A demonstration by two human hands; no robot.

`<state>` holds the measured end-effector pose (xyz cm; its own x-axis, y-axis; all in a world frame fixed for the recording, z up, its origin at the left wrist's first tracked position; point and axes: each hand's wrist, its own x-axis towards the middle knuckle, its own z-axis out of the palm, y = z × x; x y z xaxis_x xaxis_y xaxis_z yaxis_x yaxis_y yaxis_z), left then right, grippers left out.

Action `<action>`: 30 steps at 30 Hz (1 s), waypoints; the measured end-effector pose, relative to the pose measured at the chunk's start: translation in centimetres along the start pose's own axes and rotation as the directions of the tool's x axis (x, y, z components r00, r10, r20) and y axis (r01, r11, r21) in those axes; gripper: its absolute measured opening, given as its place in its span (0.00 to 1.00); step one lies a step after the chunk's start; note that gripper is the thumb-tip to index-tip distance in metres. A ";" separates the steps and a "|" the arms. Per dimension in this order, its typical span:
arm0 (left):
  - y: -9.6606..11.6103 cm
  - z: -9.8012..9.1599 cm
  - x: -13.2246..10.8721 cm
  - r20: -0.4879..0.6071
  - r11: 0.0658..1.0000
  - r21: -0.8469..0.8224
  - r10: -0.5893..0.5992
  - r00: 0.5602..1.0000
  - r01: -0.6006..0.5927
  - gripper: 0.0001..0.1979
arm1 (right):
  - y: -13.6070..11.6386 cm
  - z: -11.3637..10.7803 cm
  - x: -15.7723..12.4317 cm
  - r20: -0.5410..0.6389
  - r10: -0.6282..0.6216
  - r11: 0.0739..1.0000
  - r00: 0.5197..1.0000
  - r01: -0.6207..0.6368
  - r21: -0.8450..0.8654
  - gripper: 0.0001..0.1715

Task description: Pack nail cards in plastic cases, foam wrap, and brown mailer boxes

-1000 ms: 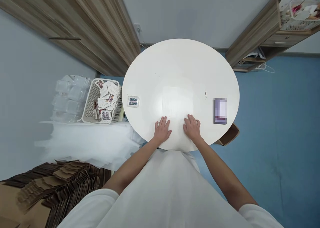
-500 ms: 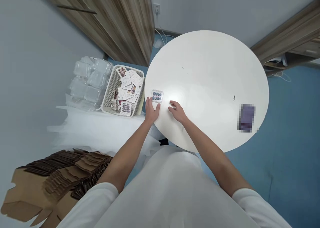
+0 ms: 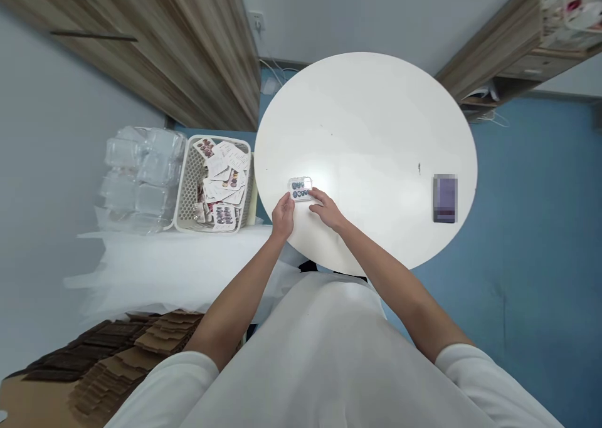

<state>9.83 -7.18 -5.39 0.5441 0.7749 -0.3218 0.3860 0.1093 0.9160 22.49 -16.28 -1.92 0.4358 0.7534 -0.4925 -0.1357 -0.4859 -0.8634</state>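
Observation:
A small clear case of press-on nails [image 3: 300, 188] lies on the round white table [image 3: 376, 121] near its left front edge. My left hand [image 3: 283, 215] grips the case's near left corner with curled fingers. My right hand [image 3: 325, 207] reaches in from the right, and its fingertips touch the case's right edge. Both forearms come up from the bottom of the view.
A purple phone [image 3: 444, 197] rests near the table's right edge. Left of the table stands a white basket [image 3: 188, 196] of nail cards, with clear plastic cases [image 3: 136, 171] stacked beside it. Flat cardboard boxes [image 3: 108, 359] lie at the lower left. Wooden cabinets flank the room.
Both hands left the table's front edge and went left to the nail case. The case has slid a little to the right, and both hands now hold it.

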 end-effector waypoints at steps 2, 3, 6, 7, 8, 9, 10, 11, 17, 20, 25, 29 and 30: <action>0.3 1.8 -1.5 0.080 0.999 -0.021 0.035 0.996 -0.033 0.28 | 1.2 -2.2 -2.2 -0.034 -0.025 0.999 0.999 0.024 -0.029 0.29; 0.5 2.8 -2.3 0.126 0.999 -0.020 0.043 0.991 -0.041 0.28 | 1.9 -3.4 -3.4 -0.059 -0.034 0.999 0.998 0.032 -0.040 0.28; 1.1 5.9 -5.0 0.268 0.999 -0.006 0.036 0.963 -0.035 0.28 | 4.5 -7.3 -7.3 -0.136 -0.034 0.998 0.990 0.026 -0.058 0.25; 1.3 7.0 -5.8 0.312 0.999 -0.011 0.032 0.950 -0.030 0.27 | 5.4 -8.6 -8.5 -0.156 -0.033 0.998 0.987 0.025 -0.053 0.24; 1.4 8.1 -6.6 0.350 1.000 -0.015 0.027 0.936 -0.024 0.27 | 6.3 -9.8 -9.6 -0.174 -0.034 0.999 0.984 0.027 -0.042 0.23; 1.5 9.2 -7.3 0.380 1.000 -0.015 0.021 0.925 -0.017 0.26 | 7.1 -11.0 -10.6 -0.181 -0.033 0.999 0.983 0.028 -0.029 0.23; 1.6 10.2 -8.0 0.398 1.000 -0.008 0.013 0.917 -0.010 0.25 | 7.9 -12.1 -11.4 -0.185 -0.026 0.999 0.982 0.023 -0.023 0.23; 1.7 11.2 -8.5 0.407 1.000 0.006 0.002 0.914 -0.005 0.25 | 8.7 -13.1 -12.0 -0.187 -0.025 1.000 0.982 0.021 -0.021 0.23; 1.8 15.1 -10.0 0.331 0.994 0.110 -0.039 0.943 0.002 0.25 | 11.5 -16.1 -12.6 -0.119 -0.081 0.994 0.990 0.070 -0.088 0.23; 2.1 15.9 -10.2 0.281 0.989 0.149 -0.052 0.958 0.010 0.26 | 11.9 -16.5 -12.1 -0.063 -0.114 0.989 0.991 0.107 -0.102 0.23; 2.9 16.6 -10.3 0.260 0.977 0.214 -0.075 0.963 0.018 0.28 | 12.1 -17.1 -11.5 -0.012 -0.163 0.978 0.987 0.160 -0.132 0.25; 3.2 17.0 -10.0 0.270 0.959 0.284 -0.075 0.960 -0.005 0.27 | 12.2 -17.3 -11.4 0.006 -0.182 0.963 0.983 0.180 -0.202 0.26; 3.1 17.1 -10.0 0.275 0.949 0.314 -0.071 0.959 -0.020 0.26 | 12.3 -17.3 -11.4 0.009 -0.195 0.954 0.981 0.192 -0.232 0.27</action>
<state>18.32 -25.19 -3.41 0.6995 0.5636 -0.4394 0.5893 -0.1071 0.8008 31.24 -38.49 -5.01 0.4458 0.8378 -0.3153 0.1608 -0.4214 -0.8925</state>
